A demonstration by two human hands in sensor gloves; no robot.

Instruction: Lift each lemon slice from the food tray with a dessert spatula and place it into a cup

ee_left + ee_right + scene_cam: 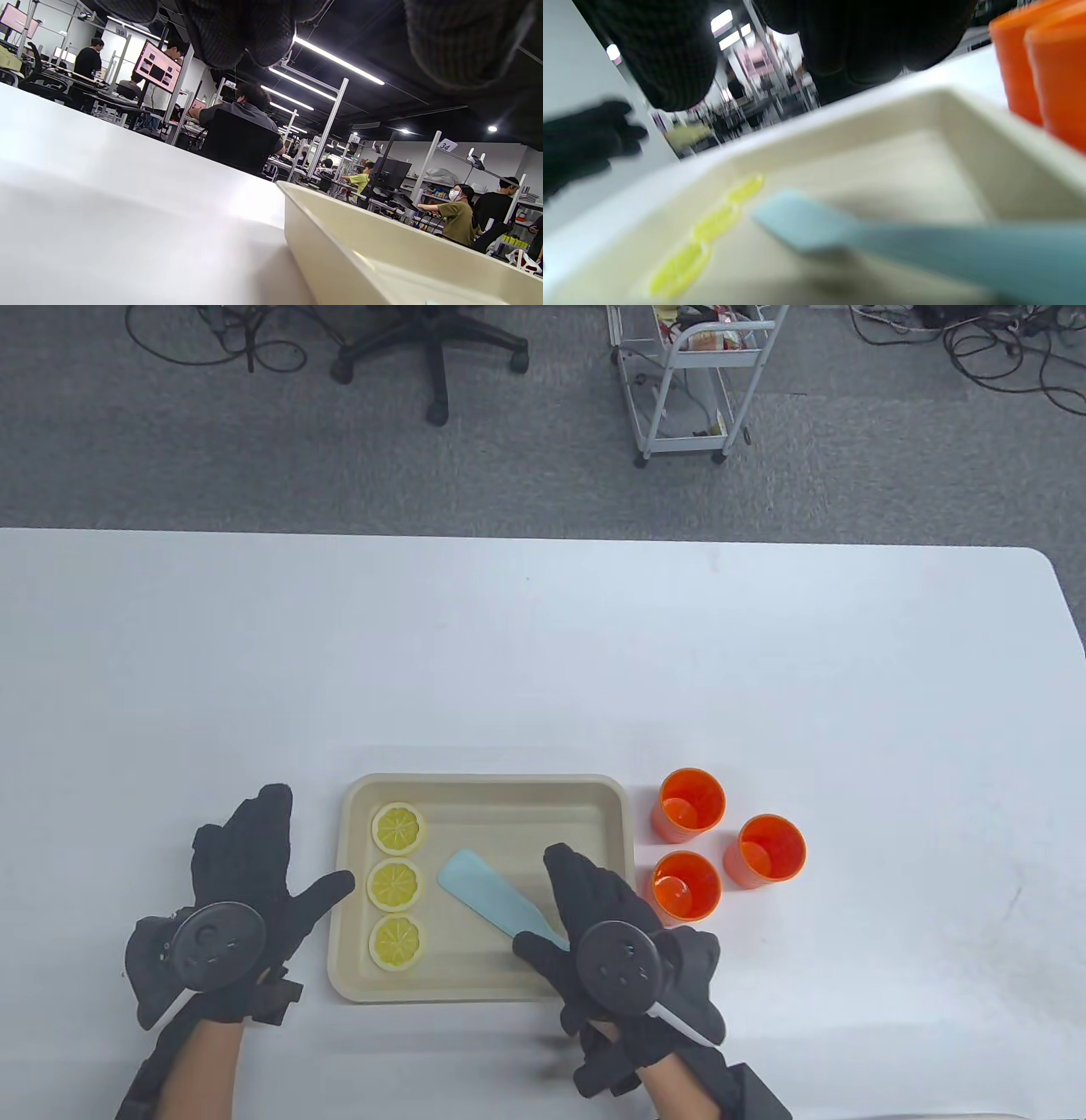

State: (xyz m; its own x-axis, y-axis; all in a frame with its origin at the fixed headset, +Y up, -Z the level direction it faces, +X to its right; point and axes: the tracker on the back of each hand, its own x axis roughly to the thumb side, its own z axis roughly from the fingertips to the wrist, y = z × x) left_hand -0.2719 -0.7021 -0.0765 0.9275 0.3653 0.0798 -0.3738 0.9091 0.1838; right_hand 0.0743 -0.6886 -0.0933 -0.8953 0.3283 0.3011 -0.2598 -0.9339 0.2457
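Right hand [624,937]: over food tray's [488,786] right end, thumb and fingers touching light-blue dessert spatula [492,897]; grip unclear. Left hand [233,899]: fingers spread, left of tray. Three lemon slices [395,885]: tray's left side. Three orange cups [728,853]: right of tray.

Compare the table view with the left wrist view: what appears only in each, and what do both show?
Only the table view shows three lemon slices, the blue spatula, three orange cups and the right hand. Only the left wrist view shows people at workstations behind the table. Both show the tray, the white table and the left hand.
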